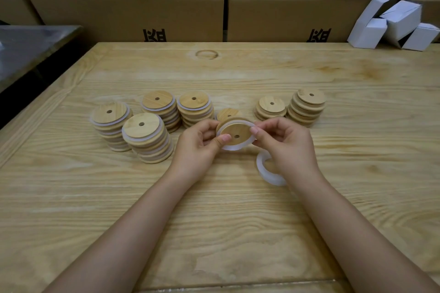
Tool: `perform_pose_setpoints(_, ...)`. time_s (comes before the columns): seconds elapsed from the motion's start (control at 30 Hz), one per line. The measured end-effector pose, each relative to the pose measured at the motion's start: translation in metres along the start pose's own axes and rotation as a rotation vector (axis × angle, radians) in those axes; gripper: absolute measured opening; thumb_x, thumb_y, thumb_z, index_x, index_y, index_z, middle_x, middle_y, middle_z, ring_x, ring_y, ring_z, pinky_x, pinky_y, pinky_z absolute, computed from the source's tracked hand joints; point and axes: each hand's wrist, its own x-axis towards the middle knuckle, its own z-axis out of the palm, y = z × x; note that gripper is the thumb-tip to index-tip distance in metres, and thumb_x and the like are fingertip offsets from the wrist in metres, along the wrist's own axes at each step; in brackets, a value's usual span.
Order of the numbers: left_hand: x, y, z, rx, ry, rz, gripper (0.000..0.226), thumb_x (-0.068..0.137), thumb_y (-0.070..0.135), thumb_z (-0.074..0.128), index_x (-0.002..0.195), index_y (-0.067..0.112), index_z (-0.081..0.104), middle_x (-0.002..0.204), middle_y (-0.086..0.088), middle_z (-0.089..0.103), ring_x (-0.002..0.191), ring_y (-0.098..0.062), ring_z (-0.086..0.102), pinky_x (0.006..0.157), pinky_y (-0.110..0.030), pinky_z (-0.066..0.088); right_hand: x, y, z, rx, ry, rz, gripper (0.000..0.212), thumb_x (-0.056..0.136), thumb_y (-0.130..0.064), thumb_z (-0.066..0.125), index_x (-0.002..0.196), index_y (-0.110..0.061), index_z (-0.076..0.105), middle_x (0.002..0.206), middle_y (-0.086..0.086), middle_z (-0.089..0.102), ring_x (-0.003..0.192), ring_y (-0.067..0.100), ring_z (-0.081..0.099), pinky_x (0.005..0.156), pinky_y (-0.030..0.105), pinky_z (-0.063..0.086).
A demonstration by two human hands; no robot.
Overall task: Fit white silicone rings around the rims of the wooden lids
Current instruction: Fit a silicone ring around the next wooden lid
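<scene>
Above the table's middle I hold a round wooden lid (235, 134) with a small centre hole. A white silicone ring (232, 147) lies around its rim, loose at the lower edge. My left hand (202, 144) grips the lid's left side, thumb on its face. My right hand (283, 140) pinches the ring at the lid's right edge. A small pile of spare white rings (264, 169) lies on the table, partly hidden under my right wrist. Ringed lid stacks (147, 138) stand to the left. Bare lid stacks (307, 107) stand to the right.
The wooden table (214, 221) stretches wide in front of me. One lid (227, 113) lies just behind my hands. Cardboard boxes (166, 12) wall off the far edge, with white cartons (392, 24) at the back right. A dark metal surface (28, 47) is at the left.
</scene>
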Motion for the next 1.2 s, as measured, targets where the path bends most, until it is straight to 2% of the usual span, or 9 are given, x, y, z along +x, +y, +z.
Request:
perform_pose_setpoints(0.13,0.000,0.003,0.001,-0.091,0.008,-0.017,0.021,0.084,-0.006,0.059,0.090,0.015,0.061,0.072,0.011,0.071,0.073,-0.001,0.067,0.061,-0.019,0.055,0.002,-0.006,-0.004,0.263,-0.018,0.161,0.004,0.080,-0.003,0.068,0.080,-0.001,0.066,0.076,0.006,0.073,0.079,0.018,0.071,0.074,0.026,0.058)
perform_pose_setpoints(0.23,-0.001,0.005,0.002,-0.171,0.024,-0.045,0.018,0.085,-0.006,0.058,0.091,0.011,0.060,0.071,0.008,0.071,0.071,-0.004,0.068,0.058,-0.019,0.054,0.002,-0.009,-0.004,0.303,-0.052,0.196,0.002,0.080,-0.001,0.067,0.080,0.000,0.066,0.072,0.006,0.072,0.077,0.017,0.071,0.075,0.026,0.057)
perform_pose_setpoints(0.37,-0.002,0.005,-0.001,-0.238,0.004,-0.074,0.013,0.086,-0.001,0.056,0.094,0.009,0.061,0.077,0.003,0.073,0.076,-0.010,0.069,0.064,-0.026,0.058,0.000,-0.012,-0.002,0.249,-0.070,0.141,0.004,0.081,-0.001,0.066,0.078,-0.002,0.066,0.074,0.006,0.072,0.077,0.016,0.070,0.075,0.026,0.057)
perform_pose_setpoints(0.5,-0.001,0.004,-0.003,-0.238,-0.059,-0.089,0.011,0.086,0.003,0.057,0.095,0.008,0.061,0.079,0.001,0.073,0.078,-0.012,0.070,0.064,-0.026,0.057,-0.002,-0.013,-0.002,0.194,-0.077,0.088,0.005,0.082,-0.001,0.066,0.077,-0.004,0.066,0.076,0.007,0.070,0.075,0.014,0.068,0.073,0.022,0.056)
perform_pose_setpoints(0.63,-0.002,0.006,-0.004,-0.212,-0.122,-0.091,0.024,0.076,0.015,0.063,0.099,0.008,0.061,0.082,-0.002,0.073,0.079,-0.015,0.070,0.063,-0.029,0.058,-0.003,-0.014,-0.003,0.012,-0.068,-0.035,0.011,0.083,-0.003,0.067,0.076,-0.012,0.066,0.074,-0.003,0.069,0.074,0.013,0.067,0.073,0.024,0.056)
perform_pose_setpoints(0.8,-0.007,0.009,0.000,-0.147,-0.182,-0.097,0.030,0.072,0.025,0.065,0.098,0.010,0.065,0.075,-0.004,0.071,0.069,-0.017,0.068,0.054,-0.035,0.059,-0.009,-0.013,0.001,-0.211,-0.073,-0.152,0.017,0.082,-0.008,0.067,0.074,-0.023,0.065,0.070,-0.018,0.067,0.069,-0.001,0.063,0.066,0.011,0.048)
perform_pose_setpoints(0.97,-0.006,0.006,0.003,-0.206,-0.126,-0.122,0.017,0.080,0.016,0.063,0.095,0.007,0.061,0.072,-0.007,0.069,0.067,-0.019,0.068,0.055,-0.037,0.059,-0.014,-0.010,0.007,-0.347,0.015,-0.212,0.014,0.081,-0.015,0.069,0.077,-0.027,0.061,0.075,-0.015,0.066,0.072,0.002,0.063,0.070,0.019,0.051)
perform_pose_setpoints(1.07,-0.004,0.004,0.003,-0.251,-0.086,-0.136,0.017,0.078,0.016,0.063,0.092,0.008,0.060,0.074,-0.006,0.069,0.069,-0.019,0.068,0.058,-0.037,0.059,-0.015,-0.008,0.010,-0.390,0.045,-0.229,0.008,0.081,-0.016,0.069,0.079,-0.020,0.063,0.076,-0.013,0.067,0.071,0.002,0.063,0.070,0.022,0.051)
perform_pose_setpoints(1.2,-0.002,0.003,0.002,-0.283,-0.071,-0.136,0.009,0.085,0.008,0.057,0.093,0.010,0.060,0.075,0.000,0.070,0.070,-0.014,0.068,0.058,-0.033,0.058,-0.011,-0.009,0.008,-0.271,0.024,-0.083,0.009,0.082,-0.011,0.070,0.075,-0.015,0.065,0.076,-0.004,0.070,0.072,0.011,0.067,0.070,0.030,0.055)
